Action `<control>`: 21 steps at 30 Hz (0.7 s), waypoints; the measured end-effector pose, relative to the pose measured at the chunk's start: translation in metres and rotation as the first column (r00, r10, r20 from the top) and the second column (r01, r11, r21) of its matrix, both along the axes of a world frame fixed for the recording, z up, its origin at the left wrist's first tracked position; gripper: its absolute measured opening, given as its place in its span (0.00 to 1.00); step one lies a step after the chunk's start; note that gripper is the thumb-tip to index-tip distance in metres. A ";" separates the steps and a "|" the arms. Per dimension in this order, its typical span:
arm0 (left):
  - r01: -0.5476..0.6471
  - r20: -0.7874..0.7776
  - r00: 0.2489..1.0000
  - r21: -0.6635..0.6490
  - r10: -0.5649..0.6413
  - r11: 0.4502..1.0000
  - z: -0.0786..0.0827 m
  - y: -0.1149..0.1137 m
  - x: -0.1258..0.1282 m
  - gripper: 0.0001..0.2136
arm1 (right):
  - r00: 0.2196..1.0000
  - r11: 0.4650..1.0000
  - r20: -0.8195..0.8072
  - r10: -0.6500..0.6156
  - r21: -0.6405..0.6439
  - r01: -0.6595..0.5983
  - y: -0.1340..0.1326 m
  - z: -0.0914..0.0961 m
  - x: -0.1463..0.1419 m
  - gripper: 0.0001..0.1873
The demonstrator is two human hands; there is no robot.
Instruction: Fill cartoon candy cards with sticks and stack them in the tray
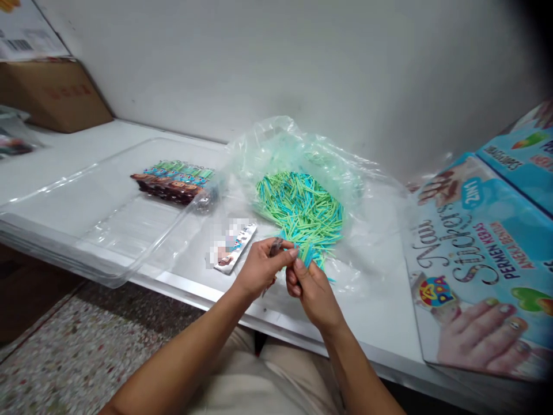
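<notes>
My left hand (pixel 259 266) is closed, its thumb and fingers pinching a small shiny packet (pixel 275 248) that is mostly hidden by the fingers. Close beside it, my right hand (pixel 311 288) grips a little bunch of thin green and blue sticks (pixel 305 254), tips pointing up and away. Just beyond both hands lies a heap of loose green and blue sticks (pixel 302 202), spilling out of a clear plastic bag (pixel 276 135). A flat printed sachet (pixel 237 248) rests on the table left of my left hand.
To the left, a clear plastic tray (pixel 103 230) holds a row of printed packets (pixel 173 181). Blue printed boxes (pixel 484 259) stand at the right. A brown carton (pixel 56 95) sits at the far left, and a wall (pixel 276 63) rises behind the white table (pixel 367 323).
</notes>
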State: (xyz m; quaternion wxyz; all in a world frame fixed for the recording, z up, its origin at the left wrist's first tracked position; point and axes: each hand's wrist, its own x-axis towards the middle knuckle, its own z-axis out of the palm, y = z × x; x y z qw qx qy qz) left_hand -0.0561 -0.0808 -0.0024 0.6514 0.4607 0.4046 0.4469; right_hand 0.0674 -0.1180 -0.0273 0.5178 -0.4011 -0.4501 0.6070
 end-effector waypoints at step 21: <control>0.122 -0.087 0.989 -0.003 -0.121 0.993 0.012 -0.008 -0.008 0.06 | 0.985 0.995 0.148 0.085 0.035 -0.091 -0.020 0.001 0.004 0.18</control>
